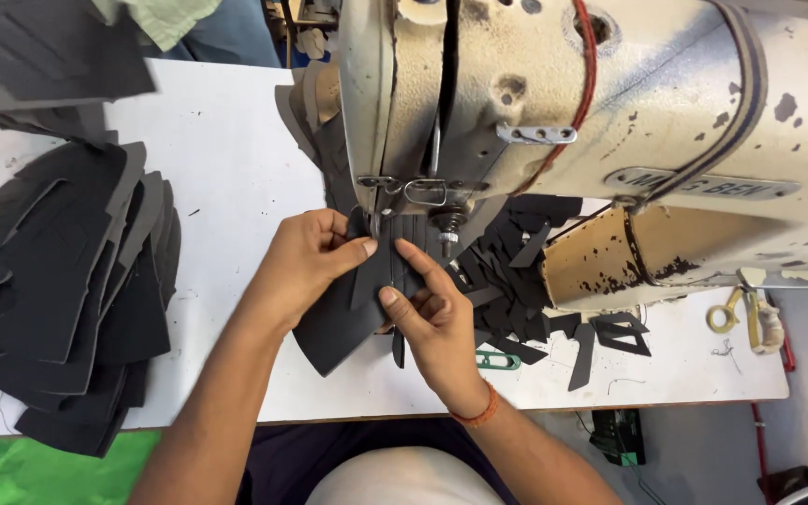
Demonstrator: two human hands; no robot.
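Beside the sewing machine (610,122), stacked dark cutouts (58,290), loose strips (516,281), scissors (750,313).

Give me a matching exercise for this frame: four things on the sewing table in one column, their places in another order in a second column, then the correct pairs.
Things:
1. stack of dark cut pieces
2. scissors
3. dark piece
4. loose dark strips

Places:
A. under the sewing machine needle, held by the left hand and right hand
B. far left of the white table
C. right end of the table, beside the machine base
D. scattered just right of the hands

Pairs: 1-B, 2-C, 3-A, 4-D
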